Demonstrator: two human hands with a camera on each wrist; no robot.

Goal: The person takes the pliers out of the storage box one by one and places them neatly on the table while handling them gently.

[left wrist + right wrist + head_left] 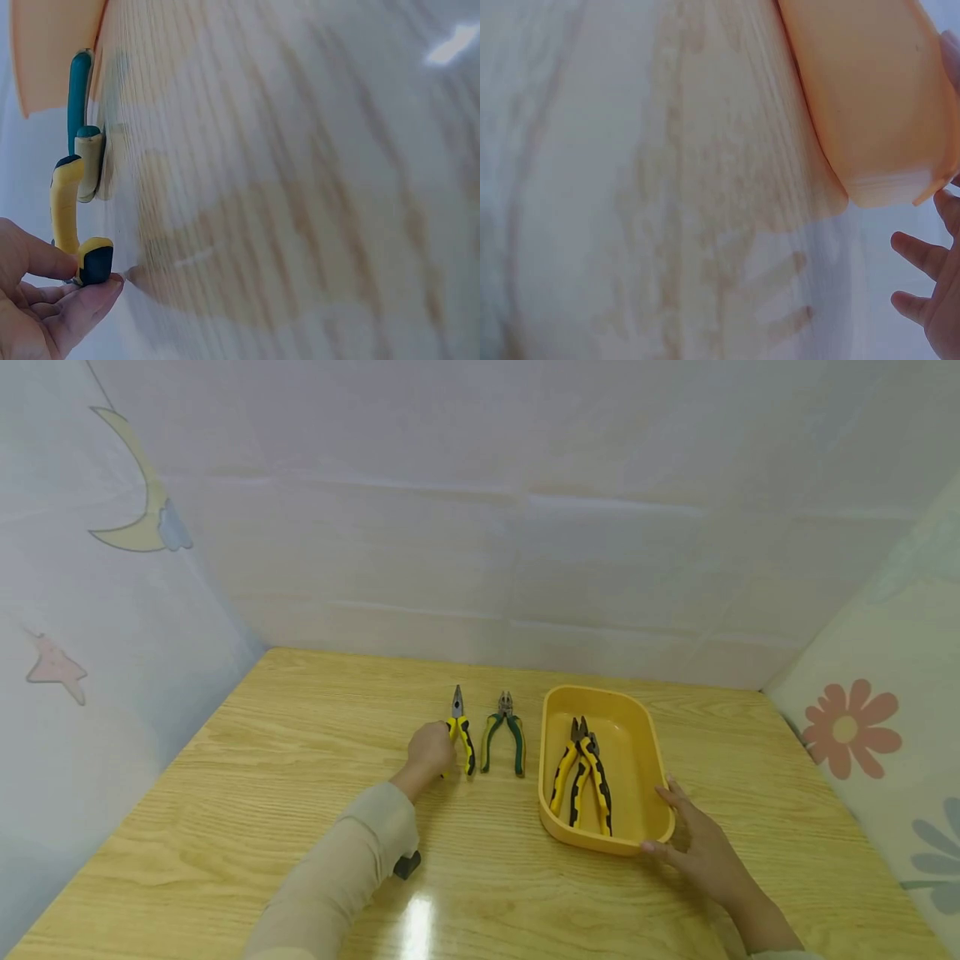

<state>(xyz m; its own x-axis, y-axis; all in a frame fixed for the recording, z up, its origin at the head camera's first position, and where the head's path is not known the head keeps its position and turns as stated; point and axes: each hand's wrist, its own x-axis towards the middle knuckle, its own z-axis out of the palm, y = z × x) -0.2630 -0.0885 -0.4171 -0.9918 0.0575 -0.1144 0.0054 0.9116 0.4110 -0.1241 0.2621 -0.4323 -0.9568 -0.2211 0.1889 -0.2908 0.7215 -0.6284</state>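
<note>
My left hand (432, 748) pinches one yellow-and-black handle of the long-nose pliers (467, 745), which lie on the table with their tip pointing away. In the left wrist view the thumb and fingers (51, 259) close round that handle's end (96, 261). Just right of them lie green-handled pliers (517, 739). A yellow plastic tray (651, 727) holds yellow-and-black pliers (598, 781), more than one pair, overlapping. My right hand (701, 852) touches the tray's near right corner, its fingers spread. In the right wrist view some fingers (922, 255) stand apart from the tray wall (877, 112).
The wooden table (225, 810) runs back to a pale cloth wall (420, 560). More printed cloth stands along the left and right sides. A small black object (407, 865) shows under the left sleeve.
</note>
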